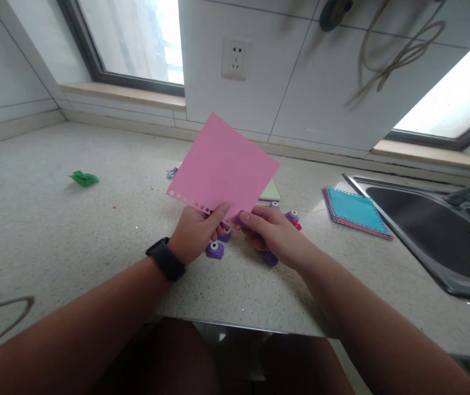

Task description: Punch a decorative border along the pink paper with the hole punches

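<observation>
A square sheet of pink paper (227, 162) is held up above the counter, tilted so one corner points away from me. Small flower-like holes run along its lower left edge. My left hand (197, 230) pinches that edge between thumb and fingers. At the sheet's near corner, my right hand (270, 227) is closed around a purple craft punch (239, 218), thumb on top. Below the hands lie more purple punches, one (215, 250) in plain sight by my left fingers and others partly hidden behind my right hand.
A stack of coloured paper with a punched blue sheet (356, 211) on top lies beside the sink (424, 241) at right. Pale green paper (271, 191) shows behind the pink sheet. Small colourful paper bits (171, 174) and a crumpled green piece (84, 178) lie leftward. A wall socket (236, 57) is ahead.
</observation>
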`<control>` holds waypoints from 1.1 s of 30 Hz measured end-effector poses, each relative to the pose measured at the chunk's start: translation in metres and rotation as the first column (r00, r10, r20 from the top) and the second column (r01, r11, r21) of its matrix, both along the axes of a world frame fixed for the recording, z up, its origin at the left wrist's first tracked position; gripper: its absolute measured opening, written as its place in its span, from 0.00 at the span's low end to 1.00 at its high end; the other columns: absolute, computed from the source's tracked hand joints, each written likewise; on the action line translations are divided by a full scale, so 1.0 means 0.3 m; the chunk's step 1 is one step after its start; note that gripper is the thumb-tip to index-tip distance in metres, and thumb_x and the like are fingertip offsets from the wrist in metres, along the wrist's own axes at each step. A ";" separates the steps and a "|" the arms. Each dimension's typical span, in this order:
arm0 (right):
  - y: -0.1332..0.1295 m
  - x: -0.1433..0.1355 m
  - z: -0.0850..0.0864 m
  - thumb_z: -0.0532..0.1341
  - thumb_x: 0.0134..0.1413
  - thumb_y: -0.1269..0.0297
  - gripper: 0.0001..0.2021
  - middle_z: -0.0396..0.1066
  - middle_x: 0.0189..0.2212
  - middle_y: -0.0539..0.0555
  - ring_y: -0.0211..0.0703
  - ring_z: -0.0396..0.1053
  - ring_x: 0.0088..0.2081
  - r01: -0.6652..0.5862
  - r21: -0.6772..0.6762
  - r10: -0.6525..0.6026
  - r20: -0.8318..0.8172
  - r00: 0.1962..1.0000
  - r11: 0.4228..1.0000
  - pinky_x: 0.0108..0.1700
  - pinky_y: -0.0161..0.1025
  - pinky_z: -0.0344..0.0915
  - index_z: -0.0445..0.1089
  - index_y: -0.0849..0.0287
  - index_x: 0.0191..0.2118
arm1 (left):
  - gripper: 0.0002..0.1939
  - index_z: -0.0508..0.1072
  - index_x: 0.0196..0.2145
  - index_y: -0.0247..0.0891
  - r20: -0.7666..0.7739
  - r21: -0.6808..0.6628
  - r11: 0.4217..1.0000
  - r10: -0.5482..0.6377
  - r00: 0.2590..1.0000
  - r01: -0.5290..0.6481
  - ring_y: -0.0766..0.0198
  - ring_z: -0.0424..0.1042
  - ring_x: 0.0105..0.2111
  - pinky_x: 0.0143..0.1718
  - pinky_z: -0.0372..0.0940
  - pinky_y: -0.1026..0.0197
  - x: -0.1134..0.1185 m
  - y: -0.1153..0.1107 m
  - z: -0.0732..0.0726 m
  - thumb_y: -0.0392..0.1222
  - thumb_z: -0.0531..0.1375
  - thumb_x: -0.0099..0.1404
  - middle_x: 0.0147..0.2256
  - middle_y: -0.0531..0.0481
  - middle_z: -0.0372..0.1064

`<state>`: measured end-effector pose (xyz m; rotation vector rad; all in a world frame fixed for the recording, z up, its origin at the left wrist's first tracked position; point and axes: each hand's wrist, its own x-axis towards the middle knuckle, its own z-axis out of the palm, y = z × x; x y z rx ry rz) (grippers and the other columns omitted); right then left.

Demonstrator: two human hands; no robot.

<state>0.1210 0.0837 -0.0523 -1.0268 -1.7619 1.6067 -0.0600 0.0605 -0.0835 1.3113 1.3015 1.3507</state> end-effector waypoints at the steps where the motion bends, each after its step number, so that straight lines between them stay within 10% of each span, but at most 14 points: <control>1: -0.001 0.000 0.000 0.60 0.61 0.48 0.18 0.59 0.21 0.46 0.32 0.52 0.21 -0.004 0.002 0.004 -0.003 1.000 1.000 0.20 0.32 0.46 0.67 0.59 0.31 | 0.23 0.72 0.19 0.34 0.000 0.000 1.000 -0.007 1.000 0.007 0.70 0.64 0.14 0.16 0.59 0.67 0.000 -0.001 0.002 0.53 0.61 0.65 0.16 0.52 0.68; 33: 0.003 -0.001 -0.014 0.60 0.61 0.47 0.19 0.59 0.21 0.46 0.32 0.53 0.21 -0.005 0.012 0.005 0.003 1.000 1.000 0.22 0.33 0.47 0.67 0.60 0.30 | 0.22 0.72 0.21 0.35 0.024 0.062 0.998 -0.036 0.999 0.034 0.70 0.66 0.14 0.17 0.61 0.67 -0.001 0.006 -0.017 0.52 0.60 0.67 0.17 0.52 0.69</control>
